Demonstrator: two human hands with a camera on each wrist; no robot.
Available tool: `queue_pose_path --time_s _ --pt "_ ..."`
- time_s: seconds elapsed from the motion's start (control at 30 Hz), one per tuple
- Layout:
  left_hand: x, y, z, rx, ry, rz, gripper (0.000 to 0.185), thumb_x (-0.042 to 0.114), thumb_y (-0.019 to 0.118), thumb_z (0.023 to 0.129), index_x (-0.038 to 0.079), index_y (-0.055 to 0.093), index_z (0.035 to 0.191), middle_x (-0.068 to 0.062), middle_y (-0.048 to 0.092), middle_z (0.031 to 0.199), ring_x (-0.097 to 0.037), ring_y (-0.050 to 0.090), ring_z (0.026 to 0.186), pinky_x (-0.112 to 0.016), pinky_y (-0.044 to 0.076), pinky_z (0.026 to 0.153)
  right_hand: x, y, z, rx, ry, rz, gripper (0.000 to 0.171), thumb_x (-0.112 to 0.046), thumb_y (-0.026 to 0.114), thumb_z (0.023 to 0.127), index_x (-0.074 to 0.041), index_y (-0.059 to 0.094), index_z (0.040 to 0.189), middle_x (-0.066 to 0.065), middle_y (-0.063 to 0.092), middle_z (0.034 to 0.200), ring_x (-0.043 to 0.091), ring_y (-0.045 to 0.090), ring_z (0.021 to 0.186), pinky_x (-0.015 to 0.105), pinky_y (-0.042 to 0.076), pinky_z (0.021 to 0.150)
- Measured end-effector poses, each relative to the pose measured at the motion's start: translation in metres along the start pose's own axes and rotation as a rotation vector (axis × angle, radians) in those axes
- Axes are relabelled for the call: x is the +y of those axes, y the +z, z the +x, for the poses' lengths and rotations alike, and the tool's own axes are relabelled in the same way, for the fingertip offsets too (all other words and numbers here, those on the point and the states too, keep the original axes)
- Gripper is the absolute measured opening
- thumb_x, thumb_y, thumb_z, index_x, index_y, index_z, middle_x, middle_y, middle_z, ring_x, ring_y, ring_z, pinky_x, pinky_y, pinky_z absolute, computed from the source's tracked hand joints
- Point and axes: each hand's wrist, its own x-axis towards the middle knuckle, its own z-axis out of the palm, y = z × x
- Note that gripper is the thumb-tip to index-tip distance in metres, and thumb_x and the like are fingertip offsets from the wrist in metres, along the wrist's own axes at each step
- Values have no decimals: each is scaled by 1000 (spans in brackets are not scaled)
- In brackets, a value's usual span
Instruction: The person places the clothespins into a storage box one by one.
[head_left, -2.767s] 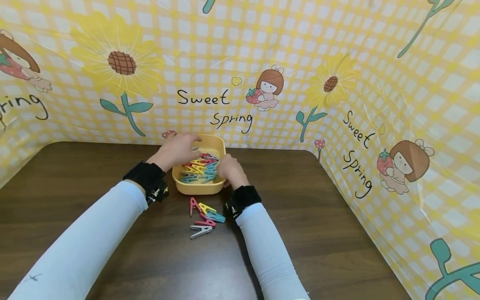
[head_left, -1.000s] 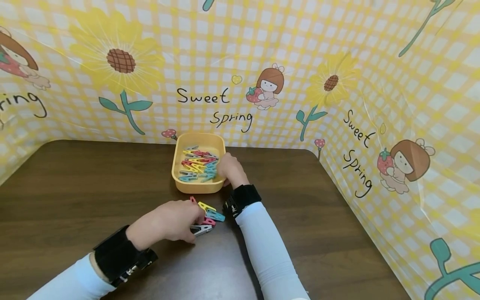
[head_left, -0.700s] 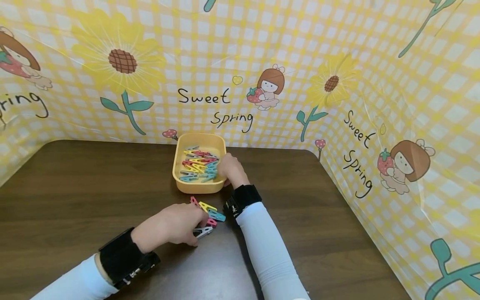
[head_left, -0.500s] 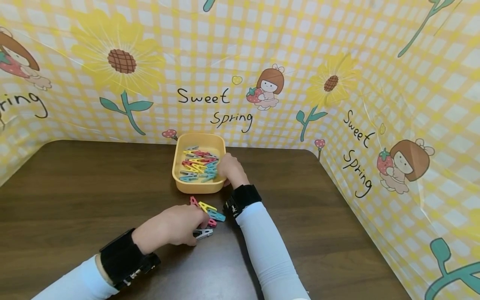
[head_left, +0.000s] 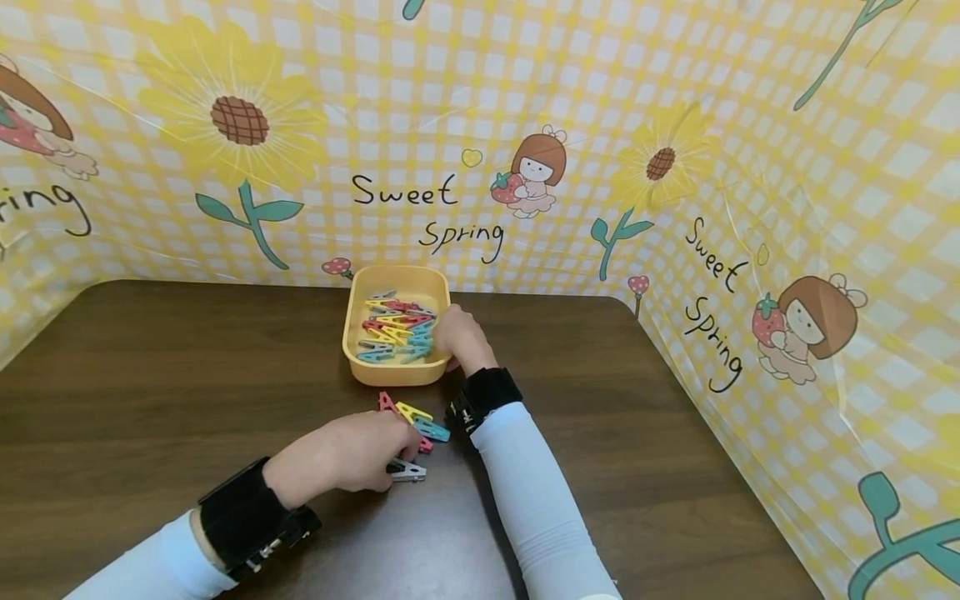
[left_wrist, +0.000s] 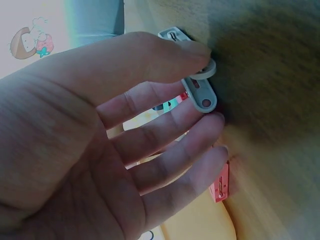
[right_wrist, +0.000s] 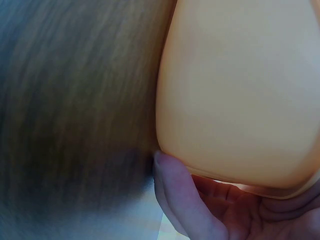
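My left hand (head_left: 348,450) is low over the table and pinches a light grey clothespin (head_left: 409,472). In the left wrist view the thumb lies across that clothespin (left_wrist: 201,95), with the fingers behind it. Just beyond the knuckles are loose clothespins: a red one (head_left: 386,402), a yellow one (head_left: 412,412) and a blue one (head_left: 431,430). Another red clothespin (head_left: 426,446) is partly hidden by the fingers. My right hand (head_left: 462,337) grips the right side of a yellow plastic tub (head_left: 397,377); the tub's outer wall (right_wrist: 240,100) fills much of the right wrist view.
Inside the tub lie many mixed clothespins (head_left: 390,331), red, yellow, blue and grey. The dark wooden table (head_left: 187,358) meets a yellow checked sheet (head_left: 300,100) at its back edge, just behind the tub, and another stretch of sheet runs along the right.
The left hand has come from the tub down to the loose clothespins. Under its fingers the grey clothespin has turned and slid slightly nearer. The right hand and tub have stayed put.
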Motion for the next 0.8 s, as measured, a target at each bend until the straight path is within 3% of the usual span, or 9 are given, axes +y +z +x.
queue_pose_path --time_s 0.8 --pt "1 -8 -3 22 59 -36 24 1 88 83 15 74 96 2 69 89 -12 56 75 -29 52 69 -1 3 10 13 36 -16 44 -16 54 113 -7 43 155 20 66 117 31 75 71 38 66 56"
